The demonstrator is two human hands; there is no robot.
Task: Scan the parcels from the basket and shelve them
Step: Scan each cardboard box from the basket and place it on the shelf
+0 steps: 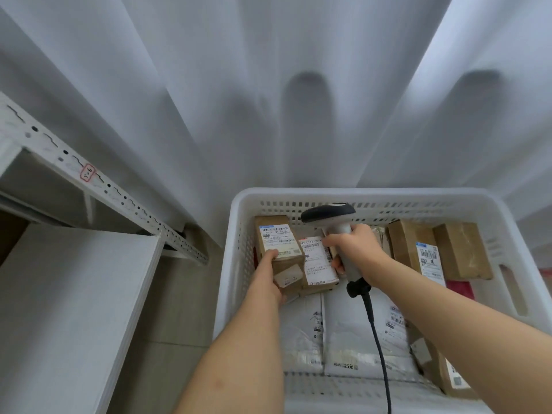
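A pleated white fabric curtain (pixel 268 85) hangs across the back, lit softly from behind. At left stands a white perforated-metal shelf rack (pixel 89 180) with pale boards, above a beige tiled floor (pixel 179 309).

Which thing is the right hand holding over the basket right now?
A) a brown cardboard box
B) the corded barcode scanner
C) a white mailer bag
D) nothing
B: the right hand is curled round the grey handle of the barcode scanner, whose cord trails down across the basket.
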